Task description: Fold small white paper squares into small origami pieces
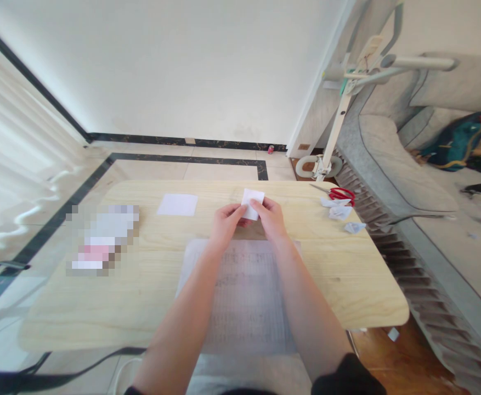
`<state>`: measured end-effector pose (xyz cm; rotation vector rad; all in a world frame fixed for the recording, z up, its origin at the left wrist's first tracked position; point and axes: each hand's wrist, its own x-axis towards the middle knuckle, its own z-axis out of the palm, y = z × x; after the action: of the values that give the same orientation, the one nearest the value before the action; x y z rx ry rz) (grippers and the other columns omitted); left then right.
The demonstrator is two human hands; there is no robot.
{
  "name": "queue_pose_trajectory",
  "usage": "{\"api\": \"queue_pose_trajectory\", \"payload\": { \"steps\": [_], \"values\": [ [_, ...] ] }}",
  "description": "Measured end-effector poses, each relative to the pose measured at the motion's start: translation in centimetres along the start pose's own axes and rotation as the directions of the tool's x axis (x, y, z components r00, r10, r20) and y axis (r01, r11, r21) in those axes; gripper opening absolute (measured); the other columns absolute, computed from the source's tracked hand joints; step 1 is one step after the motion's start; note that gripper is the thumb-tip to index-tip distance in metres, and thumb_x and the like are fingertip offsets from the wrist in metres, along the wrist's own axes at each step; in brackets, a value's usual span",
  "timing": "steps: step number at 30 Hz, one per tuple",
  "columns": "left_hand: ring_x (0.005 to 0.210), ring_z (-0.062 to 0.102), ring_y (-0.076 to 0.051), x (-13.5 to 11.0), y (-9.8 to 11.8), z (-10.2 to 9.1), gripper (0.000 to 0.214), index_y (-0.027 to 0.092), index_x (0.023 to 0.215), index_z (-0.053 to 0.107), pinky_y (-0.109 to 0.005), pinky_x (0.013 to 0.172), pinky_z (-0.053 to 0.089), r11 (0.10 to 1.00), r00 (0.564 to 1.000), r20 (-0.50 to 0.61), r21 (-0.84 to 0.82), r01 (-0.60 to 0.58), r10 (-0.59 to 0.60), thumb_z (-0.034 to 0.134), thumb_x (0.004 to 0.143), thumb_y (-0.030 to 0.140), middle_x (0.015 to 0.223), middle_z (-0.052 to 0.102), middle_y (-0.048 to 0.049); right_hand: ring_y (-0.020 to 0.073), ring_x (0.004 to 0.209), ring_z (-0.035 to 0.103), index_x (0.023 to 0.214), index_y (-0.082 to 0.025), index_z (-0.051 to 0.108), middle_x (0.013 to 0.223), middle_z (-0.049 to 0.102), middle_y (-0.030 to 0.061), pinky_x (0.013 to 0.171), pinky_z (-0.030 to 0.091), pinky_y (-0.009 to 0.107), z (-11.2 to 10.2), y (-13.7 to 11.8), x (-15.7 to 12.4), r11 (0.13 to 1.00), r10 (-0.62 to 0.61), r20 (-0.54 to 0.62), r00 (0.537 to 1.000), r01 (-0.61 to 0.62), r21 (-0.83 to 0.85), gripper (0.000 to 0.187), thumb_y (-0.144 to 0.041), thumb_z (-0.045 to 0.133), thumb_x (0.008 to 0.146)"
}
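Note:
A small white piece of paper (253, 196), apparently folded, is held up above the table between both hands. My left hand (226, 219) pinches its left edge, thumb on the front face. On the other side my right hand (272, 216) grips it, its thumb pressed against the paper's middle. Most of the fingers behind the paper are hidden. Below my forearms lies a large printed sheet (248, 296) with faint lines and markings. To the left of my hands a blank white sheet (177, 204) rests flat on the table.
Red-handled scissors (341, 195) and several folded paper pieces (339, 212) lie at the wooden table's (150, 307) far right corner. A pixelated item (106, 236) is on the left. Beyond the table stand exercise equipment (334, 126) and a grey sofa (388, 142).

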<state>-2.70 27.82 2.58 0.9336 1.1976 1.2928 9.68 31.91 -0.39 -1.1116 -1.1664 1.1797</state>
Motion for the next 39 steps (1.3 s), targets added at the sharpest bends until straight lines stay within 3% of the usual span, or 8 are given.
{"api": "queue_pose_trajectory", "payload": {
  "steps": [6,12,39],
  "values": [
    [0.056,0.065,-0.016,0.5,-0.6,-0.3,0.017,0.011,0.079,0.068,-0.027,0.055,0.052,0.942,0.985,0.093,-0.291,0.168,-0.147,0.065,0.076,0.028,0.073,0.070,-0.0077,0.0158,0.064,0.059,0.081,-0.017,0.073,0.076,0.071,0.0030,0.060,0.044,0.028,0.0,0.3,0.2,0.994,0.028,0.000,1.000,-0.028,0.102,0.025,-0.039,0.071,0.068],
    [0.059,0.065,-0.014,0.2,0.4,-0.4,0.013,0.010,0.081,0.069,-0.026,0.058,0.053,0.886,0.959,0.177,-0.373,0.275,-0.223,0.062,0.079,0.022,0.076,0.071,-0.0101,0.0178,0.069,0.062,0.082,-0.017,0.073,0.080,0.072,0.0045,0.063,0.047,0.030,0.1,0.0,0.0,0.985,0.053,-0.005,0.999,-0.052,0.166,0.027,-0.039,0.072,0.067],
    [0.058,0.063,-0.011,0.7,-0.9,-0.5,0.012,0.012,0.080,0.066,-0.023,0.057,0.051,0.846,0.953,0.194,-0.443,0.297,-0.233,0.069,0.075,0.022,0.070,0.068,-0.0061,0.0173,0.067,0.062,0.080,-0.017,0.072,0.078,0.071,0.0037,0.064,0.047,0.029,0.2,-0.1,0.0,0.989,0.039,-0.011,0.999,-0.037,0.146,0.026,-0.040,0.070,0.068]
  ]
}}
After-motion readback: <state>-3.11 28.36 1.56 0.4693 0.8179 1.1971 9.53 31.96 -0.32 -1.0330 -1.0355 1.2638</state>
